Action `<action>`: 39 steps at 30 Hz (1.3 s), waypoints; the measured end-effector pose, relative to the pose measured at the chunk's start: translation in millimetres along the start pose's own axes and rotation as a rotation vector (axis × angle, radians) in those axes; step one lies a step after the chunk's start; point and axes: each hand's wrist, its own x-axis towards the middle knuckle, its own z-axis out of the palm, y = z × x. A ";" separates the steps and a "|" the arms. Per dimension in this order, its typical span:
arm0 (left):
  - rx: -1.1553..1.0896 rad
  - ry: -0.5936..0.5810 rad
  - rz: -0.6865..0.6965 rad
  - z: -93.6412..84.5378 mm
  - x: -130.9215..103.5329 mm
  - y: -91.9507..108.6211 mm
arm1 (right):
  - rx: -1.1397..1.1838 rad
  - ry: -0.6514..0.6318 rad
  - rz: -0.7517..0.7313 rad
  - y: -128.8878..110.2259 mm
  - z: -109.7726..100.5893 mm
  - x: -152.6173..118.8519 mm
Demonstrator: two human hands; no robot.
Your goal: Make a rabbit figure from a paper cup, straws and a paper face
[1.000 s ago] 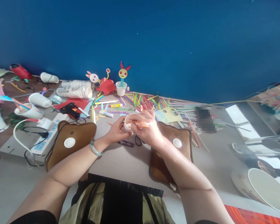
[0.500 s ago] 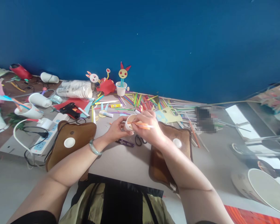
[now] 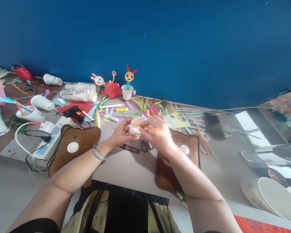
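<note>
My left hand (image 3: 122,133) is wrapped around the side of a small white paper cup (image 3: 135,129), whose mouth is tipped toward me. My right hand (image 3: 157,131) pinches thin orange straws (image 3: 152,130), their left ends at the cup's mouth. Whether they touch its inner wall I cannot tell. Below the cup lie black-handled scissors (image 3: 144,146) and a dark purple clip-like tool (image 3: 131,148). Behind my left hand, a glue stick (image 3: 113,118) rests by a paper rabbit head (image 3: 108,114).
Two brown cushion-like bags (image 3: 81,145) flank my forearms. Many colored straws (image 3: 147,105) spread along the wall. A cup with a red-eared paper figure (image 3: 129,77) stands behind. Further left are stacked paper cups (image 3: 79,94), a black glue gun (image 3: 74,113) and a power strip (image 3: 49,139).
The orange straws have shifted slightly within my right hand at the cup, and more of the cup's opening shows. My left hand keeps its hold. The view has moved slightly.
</note>
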 end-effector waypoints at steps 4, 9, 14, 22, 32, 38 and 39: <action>-0.026 -0.025 0.054 2.5 0.8 -0.6 | -0.029 0.065 0.021 -0.6 0.7 -0.1; -0.004 -0.049 0.057 4.2 1.6 0.7 | -0.060 0.093 0.019 -1.3 3.4 0.2; 0.021 -0.063 0.087 3.7 2.0 -1.9 | -0.061 0.057 0.025 1.2 4.2 -0.2; 0.061 -0.083 0.133 4.1 2.7 -1.6 | -0.075 0.015 0.039 1.9 5.6 0.4; 0.054 -0.024 0.083 8.8 -0.8 5.1 | -0.075 -0.014 0.049 1.8 3.8 0.6; 0.079 -0.009 0.092 9.4 0.0 5.0 | -0.083 0.002 0.047 0.7 4.6 0.6; 0.075 -0.013 0.095 9.3 0.0 4.4 | -0.083 0.007 0.043 0.9 5.2 0.5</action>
